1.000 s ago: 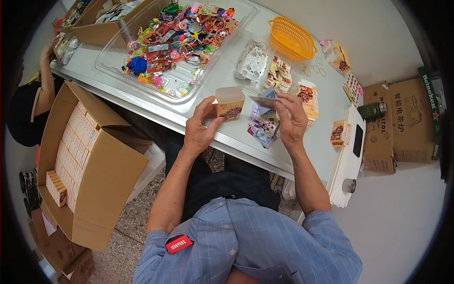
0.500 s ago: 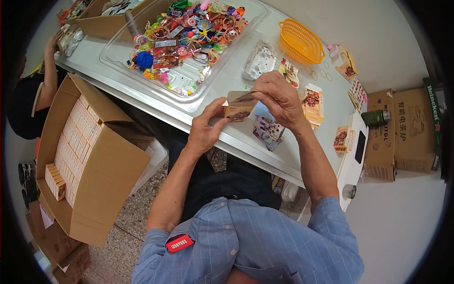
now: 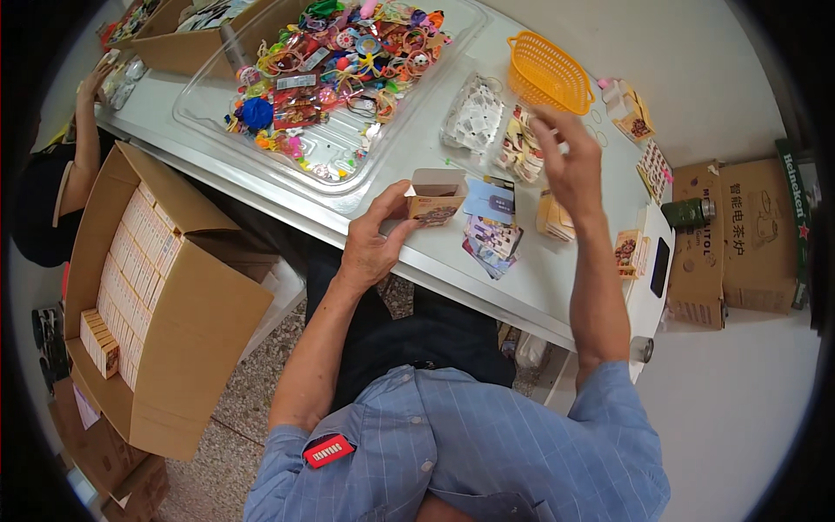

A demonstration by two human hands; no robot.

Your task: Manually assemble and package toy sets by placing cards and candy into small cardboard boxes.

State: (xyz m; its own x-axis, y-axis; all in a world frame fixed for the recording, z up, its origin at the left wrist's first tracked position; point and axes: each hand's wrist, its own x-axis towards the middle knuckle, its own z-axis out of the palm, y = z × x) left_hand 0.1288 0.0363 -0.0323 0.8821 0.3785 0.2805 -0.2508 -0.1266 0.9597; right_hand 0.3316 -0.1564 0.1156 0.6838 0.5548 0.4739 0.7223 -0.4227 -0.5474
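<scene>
My left hand [image 3: 376, 239] grips a small printed carton [image 3: 435, 211] by its left side, above the table's near edge. The carton's top is open and a pale flap stands up at the back. My right hand [image 3: 574, 165] is raised to the right with fingers apart, slightly blurred, and holds nothing I can see. It is nearest a pile of colourful printed packets [image 3: 520, 150]. Between the hands lie a blue card [image 3: 490, 202] and a fanned stack of picture cards [image 3: 492, 246]. Flat orange cartons [image 3: 554, 217] are partly covered by my right wrist.
A clear tray [image 3: 204, 113] of small toys fills the far left. A bag of white pieces [image 3: 474, 113] and a yellow basket [image 3: 550, 74] stand behind the cards. On the left, a cardboard box [image 3: 196, 348] holds rows of small cartons. Another person's arm [image 3: 83, 143] reaches in.
My right hand has let go of the carton and moved right and away, toward the packets. The left hand still holds the carton, whose opening now shows.
</scene>
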